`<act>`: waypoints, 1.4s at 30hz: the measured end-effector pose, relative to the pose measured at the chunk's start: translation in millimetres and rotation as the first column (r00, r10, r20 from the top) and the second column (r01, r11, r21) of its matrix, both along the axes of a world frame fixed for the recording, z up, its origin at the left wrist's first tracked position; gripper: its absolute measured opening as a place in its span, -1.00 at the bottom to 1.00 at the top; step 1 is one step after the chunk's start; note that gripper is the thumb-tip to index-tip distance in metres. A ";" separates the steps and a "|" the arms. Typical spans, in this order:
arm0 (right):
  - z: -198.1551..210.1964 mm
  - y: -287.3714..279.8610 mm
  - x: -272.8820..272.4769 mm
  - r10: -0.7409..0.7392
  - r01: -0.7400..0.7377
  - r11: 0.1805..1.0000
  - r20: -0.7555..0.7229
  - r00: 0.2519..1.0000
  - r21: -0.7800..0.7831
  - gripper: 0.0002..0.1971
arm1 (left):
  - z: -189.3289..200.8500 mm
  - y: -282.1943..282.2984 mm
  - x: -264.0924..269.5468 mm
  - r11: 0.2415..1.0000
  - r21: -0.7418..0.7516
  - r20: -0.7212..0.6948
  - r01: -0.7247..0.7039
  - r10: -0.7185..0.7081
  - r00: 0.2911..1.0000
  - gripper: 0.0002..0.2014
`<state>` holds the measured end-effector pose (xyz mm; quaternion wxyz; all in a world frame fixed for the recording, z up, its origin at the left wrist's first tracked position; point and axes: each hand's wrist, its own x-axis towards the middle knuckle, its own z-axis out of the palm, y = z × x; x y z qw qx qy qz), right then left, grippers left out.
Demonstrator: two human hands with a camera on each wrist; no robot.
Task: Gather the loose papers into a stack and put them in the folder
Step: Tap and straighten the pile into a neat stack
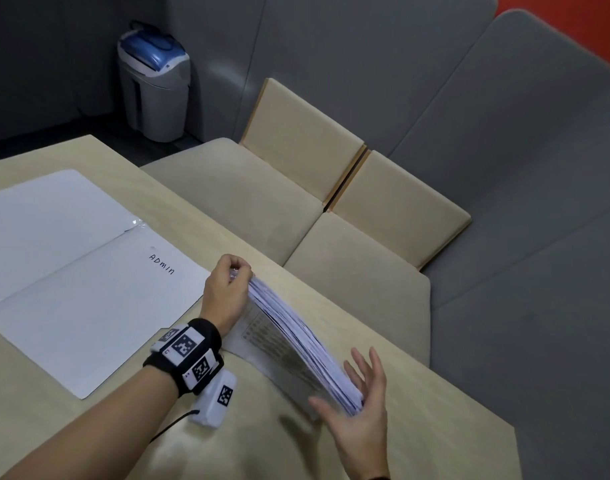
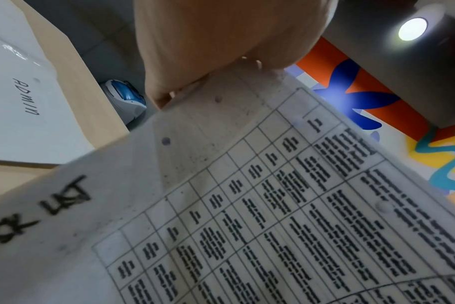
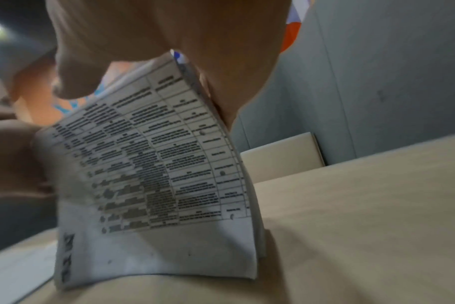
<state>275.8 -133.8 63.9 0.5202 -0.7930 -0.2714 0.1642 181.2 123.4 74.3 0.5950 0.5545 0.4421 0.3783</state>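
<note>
Near the table [image 1: 435, 393] edge, left hand [image 1: 227, 292] pinching paper stack [image 1: 296, 334], right hand [image 1: 362, 403] flat against it

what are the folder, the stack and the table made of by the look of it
Folder: looks like glossy white card or plastic; it shows glare near its fold. Stack: thin matte printed paper; the sheets bend and the table grid shows. Table: pale wood-look top, likely laminate, with faint grain and a smooth matte face.
</note>
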 end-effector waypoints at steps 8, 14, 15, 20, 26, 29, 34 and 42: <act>-33.3 7.4 29.5 0.159 0.089 0.910 0.538 0.827 -0.405 -0.62 | -9.8 -6.0 -2.3 0.975 0.001 0.021 0.223 -0.223 0.975 -0.68; -5.2 4.0 51.5 0.059 0.061 0.972 0.489 0.870 -0.225 -0.70 | -25.5 13.5 -34.2 0.910 -0.073 0.046 0.407 -0.405 0.913 -0.53; 0.5 2.2 54.3 0.040 0.028 0.985 0.387 0.921 -0.169 -0.75 | -25.4 16.3 -39.1 0.897 -0.080 0.041 0.434 -0.432 0.901 -0.49; 40.9 1.4 55.2 -0.112 0.123 0.969 -0.061 0.992 0.216 -0.86 | -25.9 23.4 -47.1 0.816 -0.047 0.011 0.576 -0.576 0.817 -0.42; 60.8 17.9 30.2 -0.246 0.269 0.848 -0.112 0.963 0.457 -0.79 | 7.4 -9.2 -23.3 0.905 0.100 0.189 0.413 -0.425 0.885 -0.70; 47.6 22.0 18.6 -0.298 0.306 0.824 -0.095 0.950 0.477 -0.77 | 10.2 -21.6 -21.9 0.957 0.189 0.206 0.219 -0.257 0.944 -0.78; -14.3 16.6 11.7 -0.194 0.225 0.962 -0.193 0.962 0.155 -0.58 | -32.6 -26.8 -32.4 0.957 0.022 0.165 0.289 -0.288 0.943 -0.61; -22.3 19.2 25.5 -0.094 0.113 0.993 -0.312 0.945 0.045 -0.67 | -27.7 -16.5 -24.9 0.981 -0.031 0.128 0.192 -0.186 0.974 -0.50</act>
